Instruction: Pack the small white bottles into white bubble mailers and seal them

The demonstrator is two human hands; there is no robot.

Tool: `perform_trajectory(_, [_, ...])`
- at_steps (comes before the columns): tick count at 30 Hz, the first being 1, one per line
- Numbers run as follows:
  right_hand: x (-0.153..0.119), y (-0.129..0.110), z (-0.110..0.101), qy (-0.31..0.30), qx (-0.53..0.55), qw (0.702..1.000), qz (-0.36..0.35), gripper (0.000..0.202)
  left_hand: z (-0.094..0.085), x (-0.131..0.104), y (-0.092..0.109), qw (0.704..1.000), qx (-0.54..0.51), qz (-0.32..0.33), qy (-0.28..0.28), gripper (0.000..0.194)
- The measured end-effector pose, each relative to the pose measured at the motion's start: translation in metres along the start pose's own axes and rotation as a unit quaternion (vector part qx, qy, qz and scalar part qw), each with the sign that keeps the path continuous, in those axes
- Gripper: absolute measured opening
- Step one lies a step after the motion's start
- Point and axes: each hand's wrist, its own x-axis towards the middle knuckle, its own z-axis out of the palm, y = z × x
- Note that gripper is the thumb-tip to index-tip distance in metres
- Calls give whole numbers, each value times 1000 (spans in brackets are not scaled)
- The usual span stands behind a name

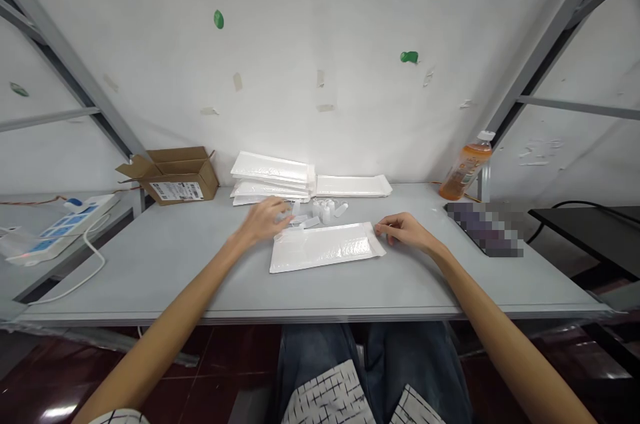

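- Nearest the camera, blue-jeaned knees [320, 357] sit under the front edge of the grey table [150, 271].
- Fingertips of the right hand [403, 231] pinch the right-hand end of a white bubble mailer [325, 247], thumb and fingers closed on its flap corner.
- That mailer lies flat in the middle of the table, between the two hands.
- Fingers of the left hand [263, 219] are loosely curled and spread over a cluster of small white pieces [323, 209] just behind the mailer; whether they grip one I cannot tell.
- Behind them, a stack of mailers [273, 177] rests against the wall.
- Further left stand an open cardboard box [173, 177] and a power strip [65, 227].
- Far right, an orange drink bottle [466, 171] stands near a blurred dark object.
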Motion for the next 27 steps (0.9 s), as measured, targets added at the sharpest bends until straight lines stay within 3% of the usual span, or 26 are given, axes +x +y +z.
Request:
perform_trajectory(3, [0,0,1,-2,2,1000,-9,42,10,-12,11,997,-29,1,-74,30])
perform_trajectory(6, [0,-1,2,-12,-7,1000,-7,40,15,-14,10,993,-35,-12,-109,30])
perform_trajectory(11, [4,4,8,-17,-35,999,-29,37,24,-2,8,996,-26,-36,-81,31])
perform_trajectory(17, [9,14,14,-15,-71,996,-52,30,33,2,13,999,-27,-20,-42,34])
perform_trajectory(27, [5,11,17,-30,-84,993,-83,31,28,0,16,994,-90,-62,-28,45])
